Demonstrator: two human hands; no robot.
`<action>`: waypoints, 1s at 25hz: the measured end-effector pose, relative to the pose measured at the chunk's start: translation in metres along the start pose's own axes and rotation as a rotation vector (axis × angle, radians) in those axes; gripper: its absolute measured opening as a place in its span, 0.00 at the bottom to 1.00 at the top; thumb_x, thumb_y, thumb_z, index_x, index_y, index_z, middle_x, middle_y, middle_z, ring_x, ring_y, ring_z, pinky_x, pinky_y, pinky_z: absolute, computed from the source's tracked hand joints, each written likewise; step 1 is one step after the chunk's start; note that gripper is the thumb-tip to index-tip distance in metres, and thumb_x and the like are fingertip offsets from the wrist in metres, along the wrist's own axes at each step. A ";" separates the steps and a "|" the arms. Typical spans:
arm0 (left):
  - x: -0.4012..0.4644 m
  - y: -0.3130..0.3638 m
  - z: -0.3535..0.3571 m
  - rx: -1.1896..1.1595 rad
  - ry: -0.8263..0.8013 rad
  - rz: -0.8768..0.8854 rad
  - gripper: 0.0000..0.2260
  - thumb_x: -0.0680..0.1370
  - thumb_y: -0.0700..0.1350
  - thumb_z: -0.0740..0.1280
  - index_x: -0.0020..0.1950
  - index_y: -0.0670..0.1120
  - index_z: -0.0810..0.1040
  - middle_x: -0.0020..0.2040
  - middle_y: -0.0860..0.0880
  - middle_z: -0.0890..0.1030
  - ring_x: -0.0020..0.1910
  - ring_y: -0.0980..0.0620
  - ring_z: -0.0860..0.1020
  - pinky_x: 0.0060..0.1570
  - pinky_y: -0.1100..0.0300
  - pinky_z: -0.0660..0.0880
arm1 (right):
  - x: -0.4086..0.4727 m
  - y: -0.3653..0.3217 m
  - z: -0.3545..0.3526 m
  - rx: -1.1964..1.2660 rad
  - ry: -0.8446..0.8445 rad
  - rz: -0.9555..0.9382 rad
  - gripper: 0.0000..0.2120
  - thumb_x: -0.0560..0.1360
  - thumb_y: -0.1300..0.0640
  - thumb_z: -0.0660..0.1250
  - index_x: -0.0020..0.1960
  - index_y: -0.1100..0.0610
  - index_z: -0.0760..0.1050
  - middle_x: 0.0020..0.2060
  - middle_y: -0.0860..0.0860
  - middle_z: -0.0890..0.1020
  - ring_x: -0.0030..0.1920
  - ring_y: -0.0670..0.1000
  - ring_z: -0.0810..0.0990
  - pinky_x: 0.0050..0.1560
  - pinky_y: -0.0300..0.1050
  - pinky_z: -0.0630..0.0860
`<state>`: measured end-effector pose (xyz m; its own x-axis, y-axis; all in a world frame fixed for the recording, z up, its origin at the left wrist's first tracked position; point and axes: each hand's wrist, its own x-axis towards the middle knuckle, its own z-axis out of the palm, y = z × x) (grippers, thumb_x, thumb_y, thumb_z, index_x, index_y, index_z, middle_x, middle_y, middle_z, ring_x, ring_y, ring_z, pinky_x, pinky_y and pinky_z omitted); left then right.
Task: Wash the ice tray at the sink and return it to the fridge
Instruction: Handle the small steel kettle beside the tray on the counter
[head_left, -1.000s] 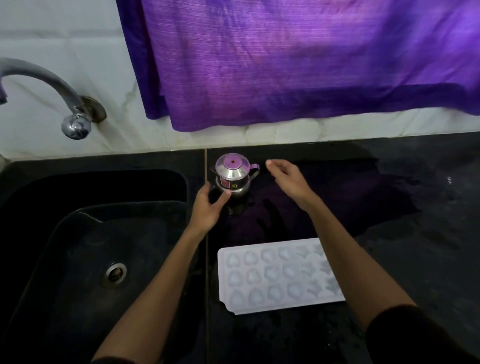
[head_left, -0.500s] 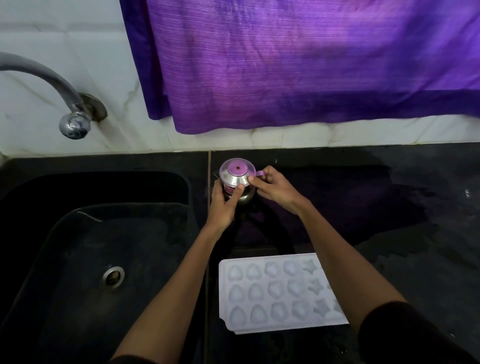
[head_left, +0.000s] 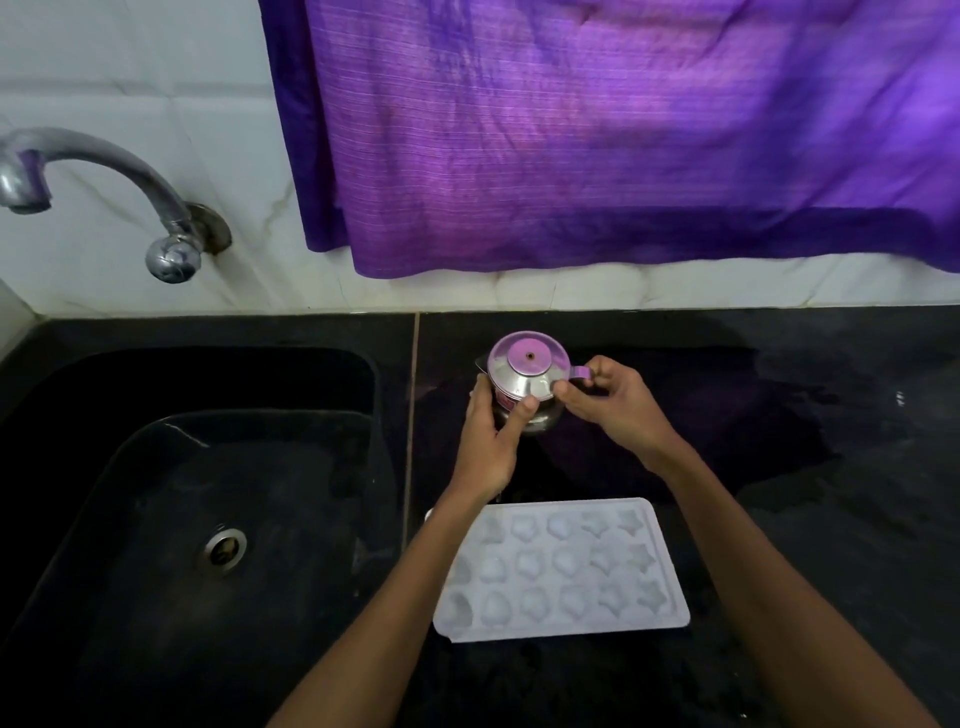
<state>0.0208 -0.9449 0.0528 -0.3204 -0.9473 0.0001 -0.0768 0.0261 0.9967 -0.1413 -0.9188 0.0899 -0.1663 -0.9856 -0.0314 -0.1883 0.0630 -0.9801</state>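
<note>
A white ice tray (head_left: 563, 571) with heart and star moulds lies flat on the black counter (head_left: 805, 519), just right of the sink (head_left: 156, 519), between my forearms. Behind it stands a small steel pot with a domed lid (head_left: 527, 374) and a side handle. My left hand (head_left: 488, 436) grips the pot's body from the left, thumb on its front. My right hand (head_left: 608, 402) pinches the pot at its handle and lid rim. Neither hand touches the tray.
A steel tap (head_left: 104, 176) curves out from the white tiled wall over the sink's left side. The sink drain (head_left: 224, 550) is in the basin floor. A purple cloth (head_left: 597, 135) hangs over the wall behind the counter. Part of the counter looks wet.
Both hands reached the steel pot and closed on it: the left on its body, the right at the handle and lid. The ice tray stayed on the counter.
</note>
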 end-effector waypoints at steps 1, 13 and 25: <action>-0.011 0.007 0.011 -0.024 -0.004 0.012 0.26 0.77 0.53 0.66 0.72 0.49 0.64 0.67 0.51 0.73 0.63 0.59 0.72 0.58 0.72 0.69 | -0.013 -0.004 -0.009 -0.007 0.020 -0.019 0.10 0.71 0.60 0.71 0.38 0.57 0.70 0.38 0.55 0.82 0.40 0.45 0.82 0.44 0.40 0.78; -0.107 0.025 0.163 -0.141 -0.095 -0.076 0.31 0.72 0.66 0.59 0.71 0.53 0.65 0.66 0.54 0.74 0.64 0.58 0.72 0.65 0.54 0.70 | -0.138 -0.007 -0.127 -0.190 0.248 0.013 0.08 0.70 0.64 0.72 0.36 0.60 0.74 0.29 0.50 0.83 0.30 0.41 0.80 0.33 0.34 0.77; -0.136 0.032 0.183 -0.198 -0.037 -0.332 0.20 0.80 0.59 0.55 0.69 0.52 0.67 0.61 0.56 0.76 0.55 0.60 0.72 0.53 0.67 0.67 | -0.148 0.003 -0.136 -0.466 0.198 0.081 0.32 0.52 0.27 0.71 0.38 0.55 0.77 0.35 0.50 0.85 0.40 0.52 0.84 0.47 0.57 0.80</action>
<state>-0.1106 -0.7568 0.0697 -0.3430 -0.8815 -0.3246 0.0003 -0.3457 0.9383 -0.2486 -0.7512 0.1180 -0.3702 -0.9287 -0.0219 -0.5709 0.2461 -0.7833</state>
